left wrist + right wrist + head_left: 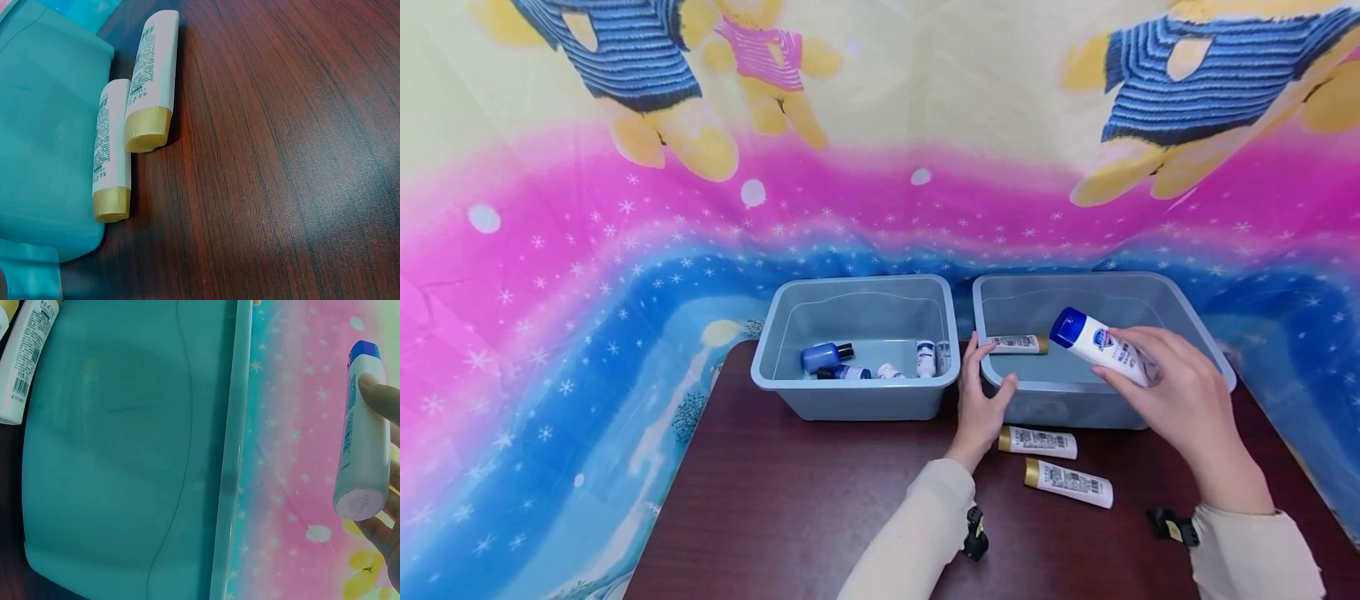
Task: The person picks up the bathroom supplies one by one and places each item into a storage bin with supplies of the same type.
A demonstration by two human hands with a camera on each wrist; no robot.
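My right hand [1183, 400] grips a white bottle with a blue cap [1108, 346], tilted above the right grey bin [1067, 408]. In the right wrist view, the thumb lies along the bottle [362, 437] and its flat base shows. The left hand [981, 412] holds the near-left corner of the right bin, fingers at the left rim and thumb by the front rim. A white tube with a gold cap [1017, 344] lies inside that bin. Two similar gold-capped tubes, one nearer the bin [1041, 442] and one farther out [1071, 482], lie on the table before it.
The left grey bin [857, 400] stands beside the right one. It holds a blue bottle [820, 358], a dark-capped blue bottle [850, 372] and white bottles [926, 358]. Both bins stand on the dark wooden table [760, 500], against a printed cloth [880, 192].
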